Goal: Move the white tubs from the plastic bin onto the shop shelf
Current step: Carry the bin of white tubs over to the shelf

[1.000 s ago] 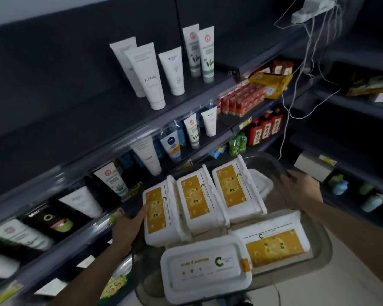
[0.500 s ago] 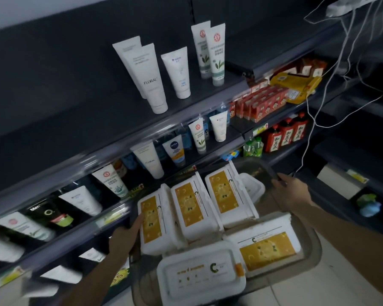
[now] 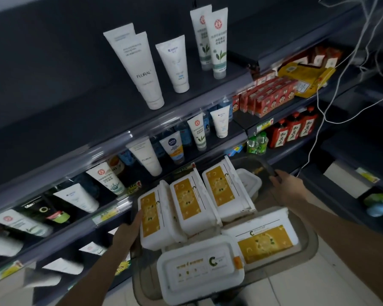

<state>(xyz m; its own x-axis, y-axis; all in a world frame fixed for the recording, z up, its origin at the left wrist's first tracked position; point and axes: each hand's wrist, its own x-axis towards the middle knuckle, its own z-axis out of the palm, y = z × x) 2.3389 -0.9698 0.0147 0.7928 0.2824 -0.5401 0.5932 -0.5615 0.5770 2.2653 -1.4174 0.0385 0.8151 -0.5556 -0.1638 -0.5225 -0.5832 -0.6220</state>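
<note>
A clear plastic bin (image 3: 310, 241) is carried at waist height in front of the shop shelf (image 3: 142, 122). It holds several white tubs with yellow labels: three stand on edge in a row (image 3: 186, 204), one lies flat at the front (image 3: 199, 270), one lies at the right (image 3: 263, 237). My left hand (image 3: 125, 234) grips the bin's left rim beside the leftmost tub. My right hand (image 3: 286, 184) grips the bin's far right rim.
Dark shelves at the left and ahead hold white cosmetic tubes (image 3: 142, 69), red boxes (image 3: 268, 96) and red bottles (image 3: 294, 129). White cables (image 3: 318, 102) hang down at the right. A second dark shelf unit (image 3: 363, 164) stands at the right. Pale floor tiles show below.
The view has shifted left and closer to the shelf; the bin and both hands keep the same hold on its rim.
</note>
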